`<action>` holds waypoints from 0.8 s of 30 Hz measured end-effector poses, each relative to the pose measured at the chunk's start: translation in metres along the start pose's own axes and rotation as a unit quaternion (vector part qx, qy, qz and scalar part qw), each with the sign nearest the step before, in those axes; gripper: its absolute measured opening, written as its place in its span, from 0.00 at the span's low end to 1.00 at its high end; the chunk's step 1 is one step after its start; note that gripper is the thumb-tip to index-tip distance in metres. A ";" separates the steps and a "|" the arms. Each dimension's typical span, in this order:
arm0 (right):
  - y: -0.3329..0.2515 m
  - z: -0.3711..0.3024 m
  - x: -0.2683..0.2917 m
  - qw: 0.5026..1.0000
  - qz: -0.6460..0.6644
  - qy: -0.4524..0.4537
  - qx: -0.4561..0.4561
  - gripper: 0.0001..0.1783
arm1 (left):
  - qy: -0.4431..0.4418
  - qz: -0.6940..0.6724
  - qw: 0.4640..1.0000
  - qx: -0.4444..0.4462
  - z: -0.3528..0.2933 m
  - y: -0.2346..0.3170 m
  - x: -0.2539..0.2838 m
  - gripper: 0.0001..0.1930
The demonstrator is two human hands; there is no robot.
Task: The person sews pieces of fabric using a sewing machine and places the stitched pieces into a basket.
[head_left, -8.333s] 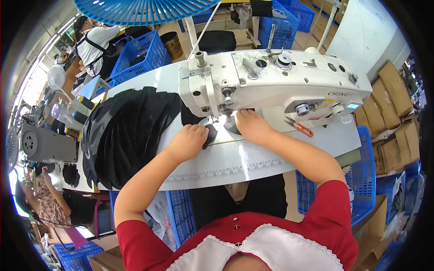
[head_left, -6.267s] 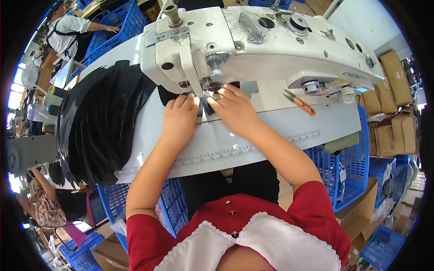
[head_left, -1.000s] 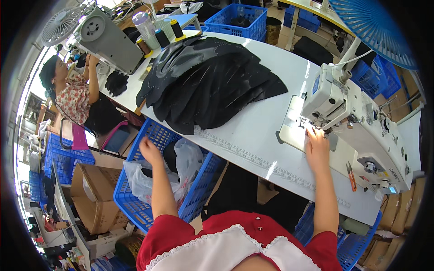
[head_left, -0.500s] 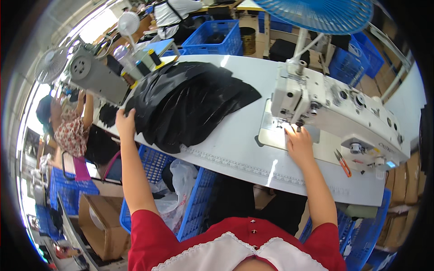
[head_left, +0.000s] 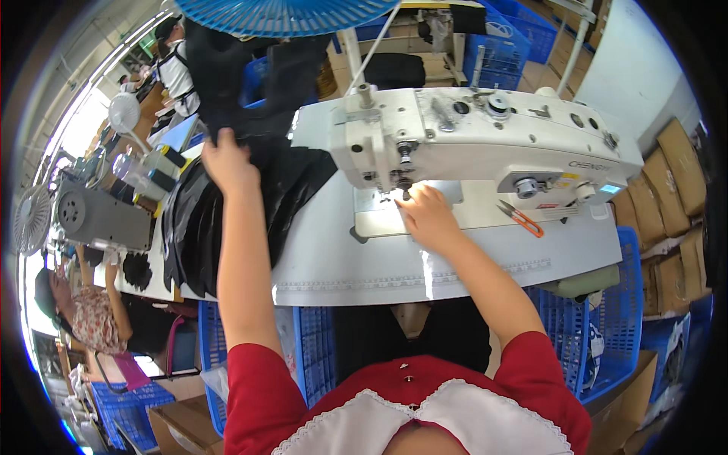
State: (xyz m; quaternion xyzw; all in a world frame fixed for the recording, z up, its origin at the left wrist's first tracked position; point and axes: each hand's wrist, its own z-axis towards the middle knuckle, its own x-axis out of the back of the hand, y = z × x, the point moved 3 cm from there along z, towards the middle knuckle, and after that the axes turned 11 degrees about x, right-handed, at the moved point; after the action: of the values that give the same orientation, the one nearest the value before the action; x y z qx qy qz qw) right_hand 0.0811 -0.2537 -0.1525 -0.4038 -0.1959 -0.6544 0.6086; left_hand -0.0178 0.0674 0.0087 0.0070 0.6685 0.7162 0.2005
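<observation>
Over the left part of the table, my left hand is closed on a black fabric piece, which hangs spread out beyond it. Below that hand lies a fanned pile of black fabric pieces. My right hand rests on the plate of a white sewing machine, its curled fingertips beside the needle and presser foot. Whatever those fingertips pinch is too small to make out. Orange-handled thread snips lie on the machine bed, right of this hand.
A blue fan overhangs the far side. Thread cones stand at the left near another sewing machine, where a person in a flowered top sits. Blue crates stand under the table; cartons are stacked at the right.
My left hand has gone from the pile's left edge to above it, raising a black fabric piece. My right hand stays by the needle. The view has swung right.
</observation>
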 end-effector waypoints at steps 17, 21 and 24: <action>-0.007 0.016 0.013 0.993 0.018 -0.086 -0.076 0.22 | -0.455 -0.089 0.832 0.305 -0.086 -0.154 -0.090 0.16; -0.002 0.010 0.008 0.998 0.018 0.023 -0.055 0.20 | -0.463 0.036 0.870 0.166 -0.085 -0.160 -0.086 0.16; -0.003 0.011 0.005 0.999 0.016 0.006 -0.049 0.21 | -0.455 0.128 0.880 0.053 -0.081 -0.163 -0.081 0.16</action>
State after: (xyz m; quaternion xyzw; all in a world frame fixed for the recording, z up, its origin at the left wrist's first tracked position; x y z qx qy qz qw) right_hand 0.0820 -0.2485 -0.1414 -0.4323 -0.1531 -0.6562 0.5992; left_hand 0.0789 -0.0299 -0.1354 0.4280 0.5343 0.6169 0.3882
